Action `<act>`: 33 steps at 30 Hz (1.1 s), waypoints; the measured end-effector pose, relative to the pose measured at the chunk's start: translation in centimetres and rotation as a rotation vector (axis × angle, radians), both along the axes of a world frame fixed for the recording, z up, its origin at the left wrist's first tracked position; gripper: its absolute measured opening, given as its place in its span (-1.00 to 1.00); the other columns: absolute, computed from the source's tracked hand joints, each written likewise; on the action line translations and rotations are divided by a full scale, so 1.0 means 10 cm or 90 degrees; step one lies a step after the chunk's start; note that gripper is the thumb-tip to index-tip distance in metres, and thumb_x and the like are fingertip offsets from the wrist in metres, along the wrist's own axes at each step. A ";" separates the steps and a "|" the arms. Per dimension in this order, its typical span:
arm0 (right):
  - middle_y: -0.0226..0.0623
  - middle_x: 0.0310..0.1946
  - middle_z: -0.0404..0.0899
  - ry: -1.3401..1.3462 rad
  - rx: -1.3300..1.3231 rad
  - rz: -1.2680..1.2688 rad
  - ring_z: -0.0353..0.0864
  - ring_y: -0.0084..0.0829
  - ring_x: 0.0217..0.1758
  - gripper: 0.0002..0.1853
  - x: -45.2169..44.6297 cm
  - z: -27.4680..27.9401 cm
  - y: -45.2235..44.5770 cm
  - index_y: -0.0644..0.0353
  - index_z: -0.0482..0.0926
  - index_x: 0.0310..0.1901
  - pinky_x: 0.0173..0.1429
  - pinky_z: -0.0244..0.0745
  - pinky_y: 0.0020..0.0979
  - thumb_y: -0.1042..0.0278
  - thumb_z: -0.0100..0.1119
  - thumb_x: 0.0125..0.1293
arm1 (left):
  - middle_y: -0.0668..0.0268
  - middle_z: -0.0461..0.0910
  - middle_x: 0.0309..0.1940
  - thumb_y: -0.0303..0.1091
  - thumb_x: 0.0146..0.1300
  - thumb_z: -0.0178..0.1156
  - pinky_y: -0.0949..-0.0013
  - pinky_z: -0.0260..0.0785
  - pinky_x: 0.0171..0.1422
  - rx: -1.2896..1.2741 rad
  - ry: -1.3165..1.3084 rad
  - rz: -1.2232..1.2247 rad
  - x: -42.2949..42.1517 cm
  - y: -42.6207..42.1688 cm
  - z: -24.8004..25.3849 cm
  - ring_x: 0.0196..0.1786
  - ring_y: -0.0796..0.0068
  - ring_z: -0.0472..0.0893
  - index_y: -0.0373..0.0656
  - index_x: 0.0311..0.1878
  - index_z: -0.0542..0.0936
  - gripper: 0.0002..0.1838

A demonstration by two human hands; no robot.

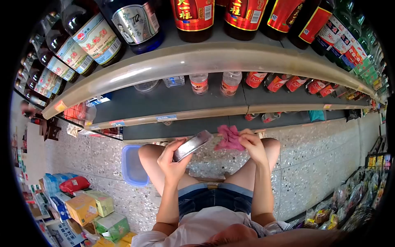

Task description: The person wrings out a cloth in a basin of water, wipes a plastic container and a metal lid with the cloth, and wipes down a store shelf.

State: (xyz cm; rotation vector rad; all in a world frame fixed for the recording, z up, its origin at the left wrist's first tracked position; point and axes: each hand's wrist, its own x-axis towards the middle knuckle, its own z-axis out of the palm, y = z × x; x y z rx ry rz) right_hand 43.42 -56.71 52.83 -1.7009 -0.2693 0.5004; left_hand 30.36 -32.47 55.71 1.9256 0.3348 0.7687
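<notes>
My left hand (172, 159) is closed round a flat, shiny rectangular container (192, 145), tilted up to the right in front of my lap. To its right, my right hand (253, 147) pinches a crumpled pink cloth (229, 138) by its right side. The cloth and the container are a little apart. Beyond both hands is the bottom shelf (156, 132) of a grey shelf unit. What the container holds, if anything, cannot be made out.
A blue plastic basin (134, 165) stands on the speckled floor left of my knee. Bottles (198, 83) line the shelves ahead, with dark bottles (193, 18) on top. Boxes (82, 209) are piled at the lower left; packaged goods (352, 197) lie at the lower right.
</notes>
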 end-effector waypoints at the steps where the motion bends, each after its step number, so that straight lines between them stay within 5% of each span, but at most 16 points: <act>1: -0.16 -0.06 0.58 -0.055 0.129 -0.016 0.48 -0.33 -0.05 -0.83 -0.04 0.01 -0.02 0.26 0.61 -0.44 0.01 0.33 -0.33 0.38 0.16 0.26 | 0.11 0.69 -0.15 -0.63 -0.17 0.45 0.34 0.50 0.09 -0.013 0.005 0.002 -0.01 0.00 0.01 -0.05 0.29 0.67 -0.35 -0.14 0.62 -0.58; 2: -0.12 0.07 0.55 -0.109 0.260 -0.034 0.47 -0.29 0.08 -0.82 -0.05 0.01 -0.03 0.24 0.61 -0.46 0.12 0.32 -0.31 0.39 0.16 0.27 | 0.11 0.69 -0.15 -0.63 -0.18 0.45 0.33 0.50 0.09 -0.013 -0.007 -0.008 -0.01 0.00 0.02 -0.04 0.28 0.67 -0.35 -0.14 0.62 -0.58; 3: 0.02 0.35 0.26 -0.127 0.363 0.034 0.14 -0.06 0.46 -0.82 -0.02 0.07 -0.03 0.19 0.63 -0.41 0.42 0.08 -0.10 0.28 0.23 0.27 | 0.11 0.69 -0.16 -0.63 -0.18 0.45 0.31 0.50 0.09 -0.013 -0.019 -0.019 -0.01 0.01 0.02 -0.03 0.27 0.67 -0.35 -0.14 0.62 -0.57; 6: 0.06 0.39 0.21 -0.145 0.589 0.090 -0.06 -0.03 0.57 -0.44 -0.06 0.24 0.06 0.30 0.53 0.08 0.59 -0.30 -0.07 0.00 0.28 0.21 | 0.11 0.68 -0.16 -0.62 -0.20 0.46 0.27 0.48 0.12 -0.005 -0.057 -0.047 -0.03 0.02 0.01 0.00 0.20 0.65 -0.34 -0.14 0.62 -0.56; 8: 0.14 0.39 0.19 -0.120 0.638 0.116 -0.02 0.08 0.55 -0.11 -0.09 0.23 0.09 0.32 0.26 0.34 0.56 -0.16 0.01 -0.16 0.31 0.13 | 0.10 0.68 -0.16 -0.62 -0.21 0.47 0.26 0.47 0.13 0.039 -0.079 -0.059 -0.04 0.03 0.04 0.00 0.18 0.65 -0.32 -0.14 0.62 -0.55; 10: 0.19 0.37 0.20 -0.133 0.694 0.143 0.08 0.11 0.51 -0.13 -0.12 0.39 0.19 0.33 0.26 0.32 0.52 -0.02 0.02 -0.11 0.34 0.13 | 0.10 0.69 -0.19 -0.55 -0.22 0.49 0.18 0.47 0.14 0.069 -0.114 -0.061 -0.03 0.03 0.09 -0.03 0.14 0.67 -0.30 -0.17 0.62 -0.57; 12: 0.13 0.25 0.34 0.000 0.548 0.047 0.40 0.03 0.28 -0.31 -0.26 0.45 0.13 0.32 0.34 0.22 0.32 0.32 -0.10 0.25 0.39 0.08 | 0.10 0.70 -0.20 -0.51 -0.23 0.50 0.15 0.47 0.14 0.105 -0.156 -0.068 0.00 0.03 0.11 -0.04 0.13 0.68 -0.29 -0.18 0.63 -0.57; 14: 0.09 0.16 0.42 -0.144 0.330 -0.026 0.55 -0.05 0.10 -0.49 -0.37 0.60 0.25 0.33 0.48 0.07 0.15 0.48 -0.20 0.45 0.38 0.04 | 0.12 0.71 -0.23 -0.48 -0.22 0.49 0.11 0.47 0.14 0.160 -0.152 -0.068 0.01 0.01 0.19 -0.06 0.15 0.69 -0.28 -0.21 0.63 -0.60; 15: 0.09 0.06 0.48 -0.443 0.116 -0.005 0.56 -0.08 0.02 -0.55 -0.35 0.66 0.31 0.20 0.55 0.01 0.11 0.47 -0.26 0.56 0.30 -0.01 | 0.14 0.71 -0.23 -0.48 -0.22 0.48 0.11 0.47 0.14 0.189 -0.144 -0.068 0.01 0.00 0.22 -0.06 0.16 0.69 -0.27 -0.22 0.63 -0.60; 21: -0.18 -0.10 0.53 -0.612 -0.102 0.070 0.54 -0.11 -0.11 -0.77 -0.81 0.79 0.68 -0.03 0.69 -0.23 -0.08 0.46 -0.21 0.45 0.33 0.03 | 0.20 0.71 -0.24 -0.48 -0.23 0.44 0.13 0.45 0.14 0.267 -0.107 -0.077 -0.01 -0.03 0.35 -0.04 0.21 0.69 -0.25 -0.22 0.65 -0.62; 24: -0.14 -0.16 0.50 -0.650 -0.064 0.027 0.51 -0.17 -0.15 -0.74 -0.81 0.70 0.72 -0.01 0.70 -0.32 -0.15 0.40 -0.26 0.52 0.26 -0.11 | 0.20 0.72 -0.23 -0.48 -0.25 0.41 0.15 0.43 0.15 0.283 -0.093 -0.077 -0.06 -0.03 0.36 -0.03 0.22 0.69 -0.25 -0.22 0.66 -0.62; 33: -0.09 -0.21 0.50 -0.539 0.022 -0.133 0.51 -0.09 -0.21 -0.63 -0.65 0.42 0.55 0.01 0.69 -0.21 -0.20 0.42 -0.24 0.58 0.23 -0.13 | 0.18 0.72 -0.22 -0.54 -0.27 0.40 0.17 0.41 0.16 0.254 -0.102 -0.108 -0.05 -0.12 0.48 -0.03 0.24 0.70 -0.24 -0.23 0.67 -0.61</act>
